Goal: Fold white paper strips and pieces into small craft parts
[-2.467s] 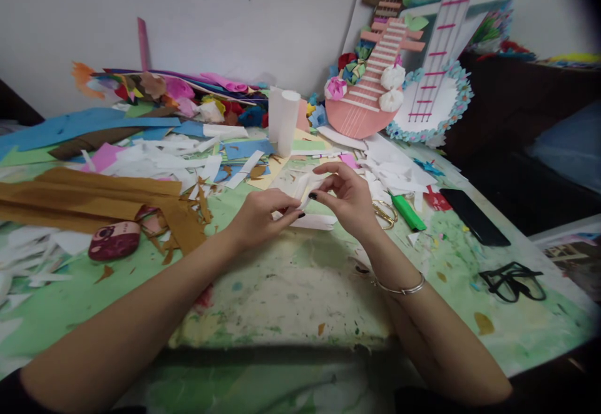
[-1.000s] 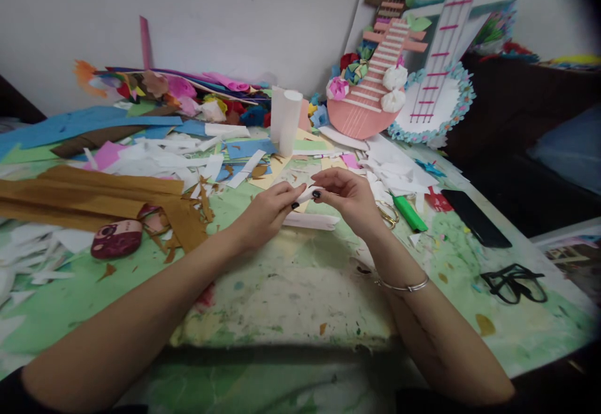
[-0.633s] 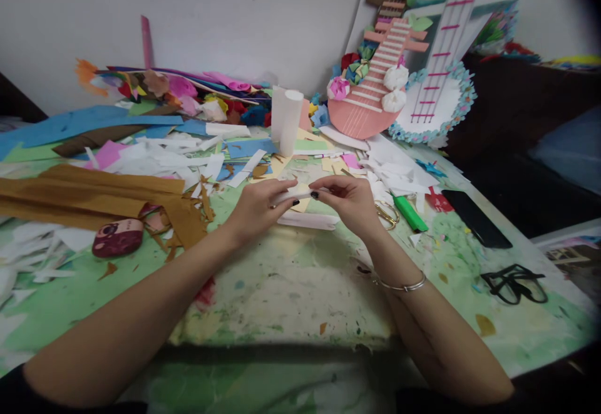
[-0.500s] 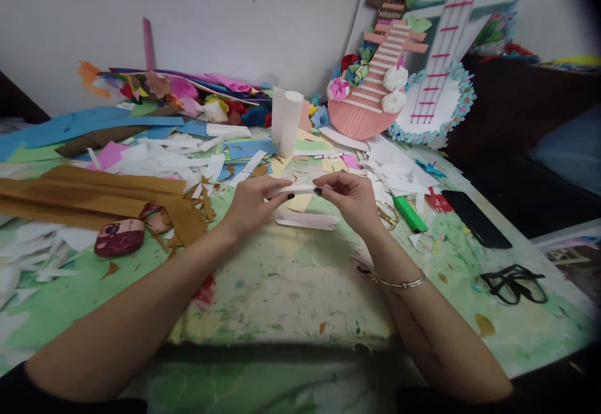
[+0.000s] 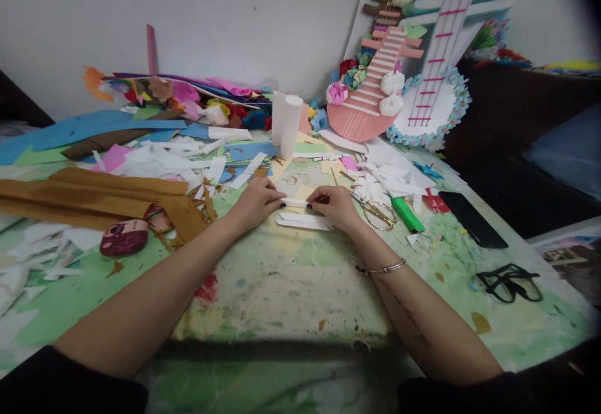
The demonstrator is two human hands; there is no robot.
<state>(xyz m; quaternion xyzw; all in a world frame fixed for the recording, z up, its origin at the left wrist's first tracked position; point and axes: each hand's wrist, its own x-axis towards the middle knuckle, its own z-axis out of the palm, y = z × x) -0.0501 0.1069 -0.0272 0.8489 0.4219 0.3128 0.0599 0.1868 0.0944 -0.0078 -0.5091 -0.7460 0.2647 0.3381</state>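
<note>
A slim white paper strip [image 5: 296, 203], folded or rolled, lies level between my two hands near the middle of the table. My left hand [image 5: 257, 203] pinches its left end between thumb and fingers. At its right end, my right hand [image 5: 334, 206] has thumb and fingertips closed on it. Just below, a second white folded paper strip [image 5: 304, 221] rests flat on the table. Gold-handled scissors [image 5: 379, 215] lie right of my right hand, beside a green-handled cutter [image 5: 406, 213]. A white paper flower [image 5: 368, 187] sits behind the scissors.
A white paper tube [image 5: 292, 127] stands upright at the back. Brown crepe paper [image 5: 94, 196] and a maroon case [image 5: 124, 237] lie left. A black phone [image 5: 473, 218] and black-framed glasses [image 5: 509, 282] lie right. Paper-craft instruments [image 5: 364, 104] lean on the wall.
Both hands have lowered toward the table with the white strip. My right hand has moved left, so the scissors and white paper flower show more fully.
</note>
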